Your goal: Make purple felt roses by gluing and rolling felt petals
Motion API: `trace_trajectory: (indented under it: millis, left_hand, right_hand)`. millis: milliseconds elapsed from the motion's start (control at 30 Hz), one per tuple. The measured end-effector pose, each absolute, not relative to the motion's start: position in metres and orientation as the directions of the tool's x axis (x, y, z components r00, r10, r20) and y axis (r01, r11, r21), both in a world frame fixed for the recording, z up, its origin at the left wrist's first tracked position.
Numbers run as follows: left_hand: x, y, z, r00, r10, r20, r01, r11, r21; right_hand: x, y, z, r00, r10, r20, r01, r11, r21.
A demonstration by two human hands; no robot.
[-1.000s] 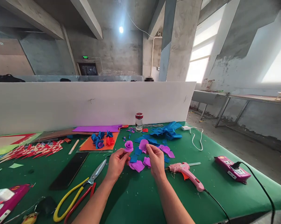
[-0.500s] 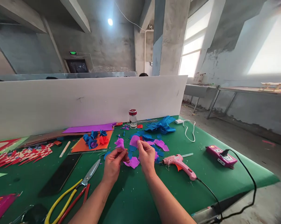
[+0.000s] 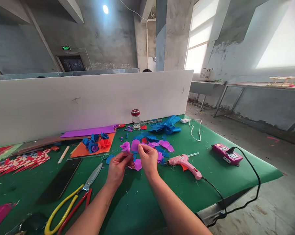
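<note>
Sitting just above the fingertips of the left hand [image 3: 118,166], the purple foam rose [image 3: 125,146] is pinched from below and held a little over the green table [image 3: 137,205], near the middle of the scene. The right hand [image 3: 148,159] is closed on a purple petal [image 3: 135,145], thumb and forefinger gripping its lower edge, and holds it upright just right of the rose; whether petal and rose touch cannot be told. Both hands are close together, knuckles toward the camera.

Under and just beyond the hands lie loose purple and blue petals [image 3: 165,144], spread on the table to the right and far side. Right of the right hand, the pink glue gun [image 3: 184,161] lies on its side with its nozzle pointing right and far, its black cord running off the near right edge. Farther right sits a pink device [image 3: 227,153] with a plug in it. A heap of blue scraps [image 3: 165,125] and a white cable [image 3: 195,129] lie at the far right.

Left of the hands, yellow-handled scissors [image 3: 71,199] lie with blades pointing far, beside a dark flat slab [image 3: 60,179]. Beyond, an orange sheet [image 3: 85,150] carries blue and red roses [image 3: 92,145]. A small jar [image 3: 136,119] stands by the white partition [image 3: 88,98].
</note>
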State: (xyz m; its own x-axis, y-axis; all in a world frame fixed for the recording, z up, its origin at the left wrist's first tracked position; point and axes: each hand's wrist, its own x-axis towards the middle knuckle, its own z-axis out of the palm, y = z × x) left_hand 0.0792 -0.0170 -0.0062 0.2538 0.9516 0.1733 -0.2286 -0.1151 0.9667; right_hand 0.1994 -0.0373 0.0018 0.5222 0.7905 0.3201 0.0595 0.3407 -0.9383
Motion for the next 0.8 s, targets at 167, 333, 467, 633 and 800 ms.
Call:
trace_trajectory:
  millis: [167, 333, 467, 633, 800]
  left_hand:
    - [0.0785, -0.0168, -0.0112, 0.161, 0.929, 0.332, -0.004, -0.336, 0.942]
    - [0.0785, -0.0195, -0.0094, 0.141, 0.900, 0.413, 0.098, -0.428, 0.899]
    - [0.0800, -0.0213, -0.0077, 0.135, 0.915, 0.379, 0.090, -0.393, 0.915]
    - [0.0804, -0.0232, -0.0086, 0.121, 0.898, 0.423, 0.139, -0.438, 0.888]
    - [0.0785, -0.0255, -0.0093, 0.145, 0.847, 0.512, 0.194, -0.532, 0.824]
  right_hand:
    - [0.1983, -0.0346, -0.0031, 0.503, 0.809, 0.305, 0.006, 0.349, -0.937]
    - [0.1970, -0.0343, -0.0040, 0.503, 0.809, 0.304, 0.010, 0.346, -0.938]
    - [0.1963, -0.0340, -0.0046, 0.480, 0.829, 0.289, -0.045, 0.352, -0.935]
    - [0.1957, -0.0342, -0.0057, 0.461, 0.847, 0.266, -0.135, 0.362, -0.922]
    - [0.1968, -0.0371, -0.0016, 0.417, 0.867, 0.274, -0.168, 0.370, -0.914]
